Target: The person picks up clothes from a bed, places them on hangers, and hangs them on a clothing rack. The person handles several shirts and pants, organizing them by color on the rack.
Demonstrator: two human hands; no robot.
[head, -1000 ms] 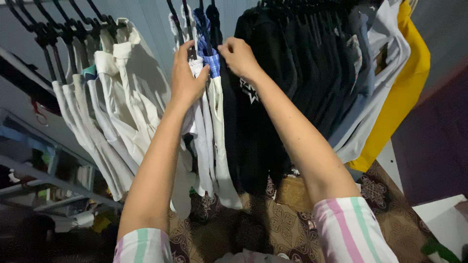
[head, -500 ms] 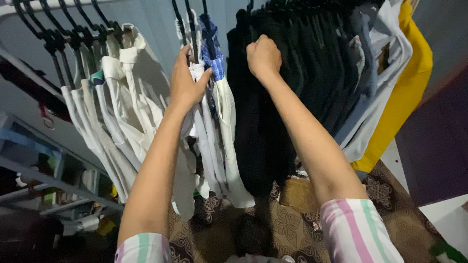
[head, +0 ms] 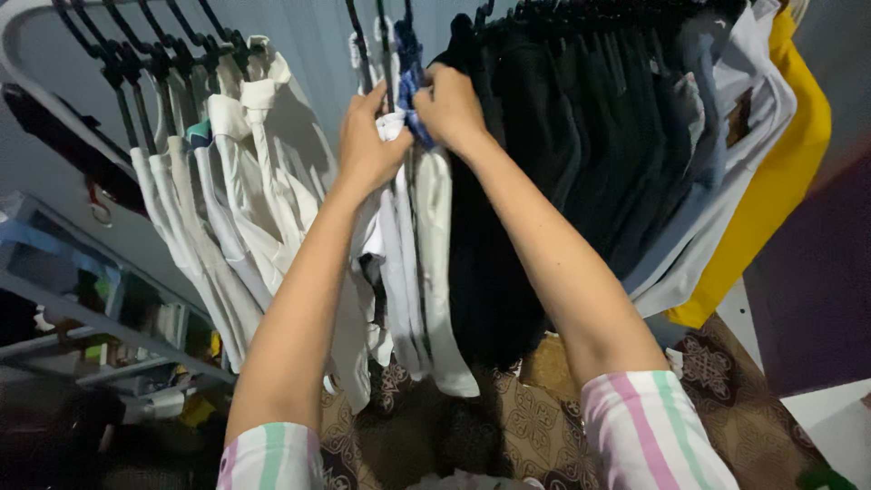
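Note:
Both my arms reach up to a clothes rail hung with garments on black hangers. My left hand presses against a group of white hanging garments in the middle of the rail. My right hand is closed on the blue checked collar of a white garment, right beside the left hand. Black garments hang just to the right of my right hand, touching its back.
Cream and white shirts hang at the left on black hangers. Pale grey garments and a yellow one hang at the far right. A metal shelf with clutter stands low left. A patterned brown rug lies below.
My right hand moved left from the black garments and closed on the blue checked collar. My left hand stayed on the white garments. The view shifted slightly.

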